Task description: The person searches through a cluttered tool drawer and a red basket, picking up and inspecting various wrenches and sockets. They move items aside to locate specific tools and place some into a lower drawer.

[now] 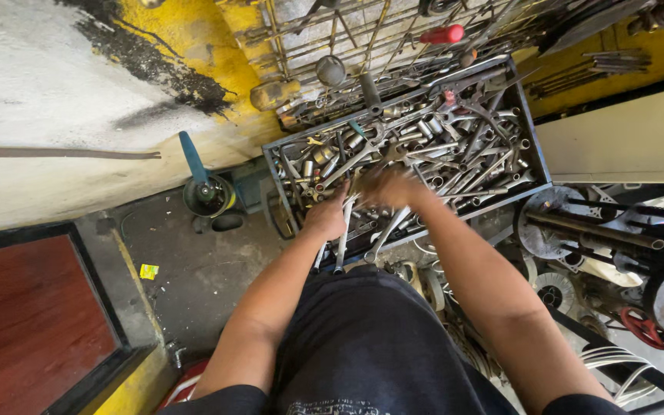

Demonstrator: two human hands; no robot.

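Head view shows your left hand (327, 217) closed around long silver steel wrenches (343, 242) at the near edge of the grey metal tray (538, 157). Your right hand (388, 187) is blurred over the heap of sockets and spanners, so I cannot tell its grip. Beyond the tray, yellow-painted wall (194, 38) peels above a stained concrete floor (194, 269), with a red wooden door (24, 323) at your left.

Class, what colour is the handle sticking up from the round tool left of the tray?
Blue handle, head view.
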